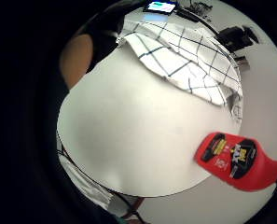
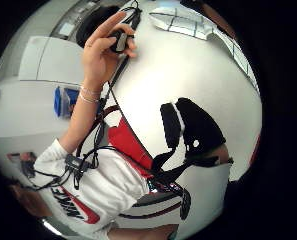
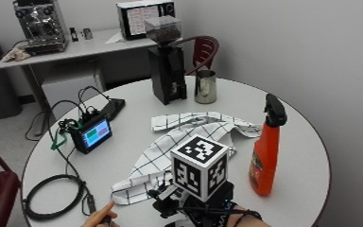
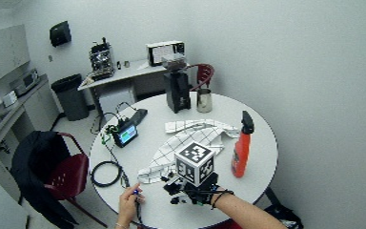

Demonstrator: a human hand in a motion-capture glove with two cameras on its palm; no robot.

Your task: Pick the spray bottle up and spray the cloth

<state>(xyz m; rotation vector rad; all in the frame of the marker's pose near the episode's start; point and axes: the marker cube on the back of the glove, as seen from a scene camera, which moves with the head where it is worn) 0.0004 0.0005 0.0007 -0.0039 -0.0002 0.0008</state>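
A round white table point(image 3: 282, 118) has an orange spray bottle point(image 3: 264, 161) standing up on its right side. The bottle has a black top with a trigger. A white cloth point(image 3: 181, 146) with thin dark lines lies in the middle of the table, all bunched up, to the left of the bottle and not touching it.

The right hand point(image 3: 222, 213) in the black glove is at the near edge of the table. It is near the cloth's near end and a little way from the bottle. It holds nothing, but I cannot tell if its fingers are straight or curled.

The bare hand point(image 4: 129, 198) is at the near left edge and pinches a small dark thing.

Far back on the table stand a black grinder point(image 3: 167, 66) and a metal cup point(image 3: 204, 86). A small screen point(image 3: 93, 134) with wires sits on the left.
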